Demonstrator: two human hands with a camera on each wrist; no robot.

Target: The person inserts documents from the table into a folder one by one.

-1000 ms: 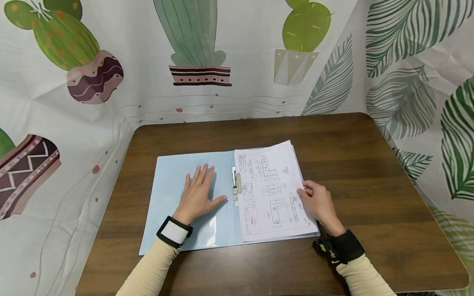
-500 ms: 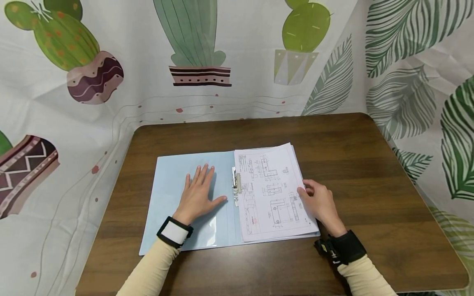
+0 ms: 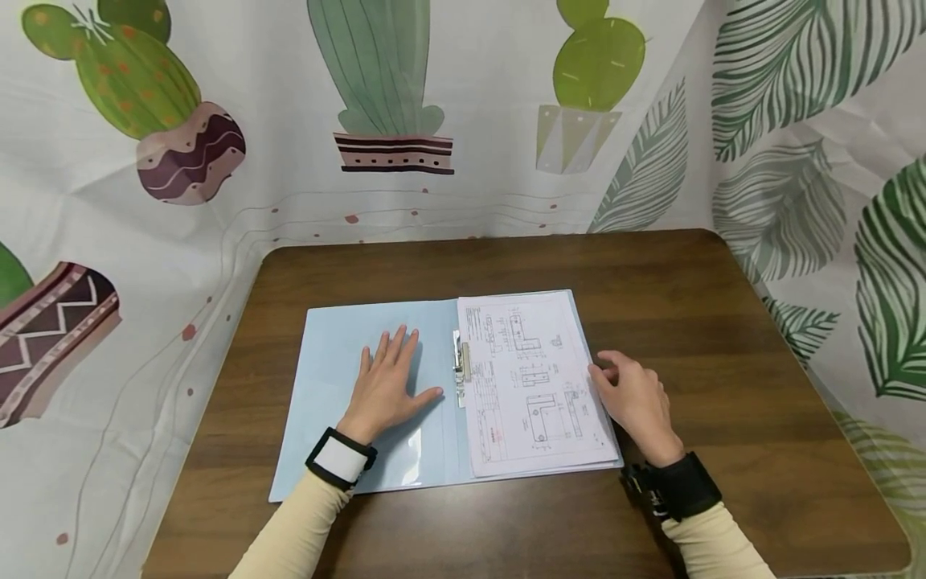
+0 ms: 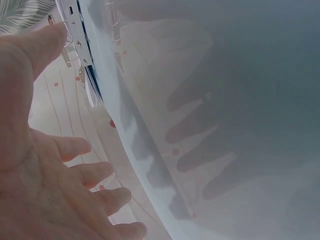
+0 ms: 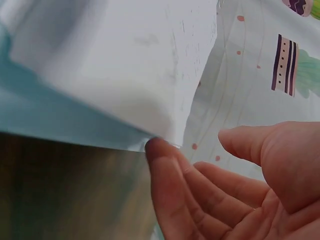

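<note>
A light blue folder point(image 3: 325, 354) lies spread flat on the table, with a metal clip point(image 3: 461, 366) at its spine. Stacked on its right side are white sheets point(image 3: 506, 422) printed with technical drawings. My left hand point(image 3: 383, 390) is spread over the inside of the left cover, fingers straight; the left wrist view shows its palm point(image 4: 40, 175) facing the glossy cover. My right hand point(image 3: 640, 406) is at the right edge of the sheets. In the right wrist view the index finger point(image 5: 167, 175) meets the edge, while the thumb point(image 5: 245, 142) stands apart.
The brown wooden table point(image 3: 723, 338) has rounded corners and extends around the folder on all sides. Behind it hangs a white cloth point(image 3: 499, 80) printed with cacti and leaves. Each wrist wears a black strap point(image 3: 687, 486).
My right hand has drawn slightly rightward and its thumb has come off the top sheet. The sheet's raised far corner has dropped flat. My left hand has stayed in place.
</note>
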